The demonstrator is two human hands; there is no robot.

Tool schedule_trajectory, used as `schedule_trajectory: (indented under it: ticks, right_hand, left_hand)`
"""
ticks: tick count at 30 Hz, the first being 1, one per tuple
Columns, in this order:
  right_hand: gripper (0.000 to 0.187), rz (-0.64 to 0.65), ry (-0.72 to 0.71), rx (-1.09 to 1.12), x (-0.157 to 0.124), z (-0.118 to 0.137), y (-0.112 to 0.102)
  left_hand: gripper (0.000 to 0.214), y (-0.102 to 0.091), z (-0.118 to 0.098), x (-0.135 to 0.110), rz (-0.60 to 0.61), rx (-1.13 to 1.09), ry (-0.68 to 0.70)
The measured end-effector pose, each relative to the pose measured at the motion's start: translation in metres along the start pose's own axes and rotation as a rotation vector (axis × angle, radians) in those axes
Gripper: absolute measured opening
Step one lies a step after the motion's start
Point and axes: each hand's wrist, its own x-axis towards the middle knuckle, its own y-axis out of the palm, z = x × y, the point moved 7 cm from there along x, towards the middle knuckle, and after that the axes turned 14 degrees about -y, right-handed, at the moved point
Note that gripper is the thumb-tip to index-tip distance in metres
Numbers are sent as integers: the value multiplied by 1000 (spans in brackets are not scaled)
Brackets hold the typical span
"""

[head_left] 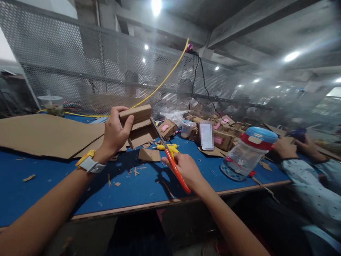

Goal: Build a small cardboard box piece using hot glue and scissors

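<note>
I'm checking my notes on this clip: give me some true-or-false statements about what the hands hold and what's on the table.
1. The left hand grips a cardboard piece raised above the table. True.
2. The right hand holds a paintbrush. False: it holds scissors with orange handles.
3. The table top is blue and littered with cardboard scraps. True.
4. The clear bottle with a blue lid stands at the table's left end. False: it stands on the right, near a co-worker's sleeve.
5. A large cardboard sheet lies flat on the left. True.
</note>
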Motion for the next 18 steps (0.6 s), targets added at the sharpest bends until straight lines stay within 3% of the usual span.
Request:
schedule_trajectory:
  ticks: [4,8,13,18]
  right_hand:
    - [59,-45,72,-224,11,-5,-10]
    - [61,-53,24,-315,27,1,1]
    - [61,-64,-46,-308,43,12,13]
    - [59,-99,-169,-291,69,19,5]
  left_hand:
    - [31,10,2,8,170,273,32]
    - [37,15,8,8,259,436,34]
    - [33,12,19,13,271,512,-63]
    - [38,-2,28,22,183,551,-227]
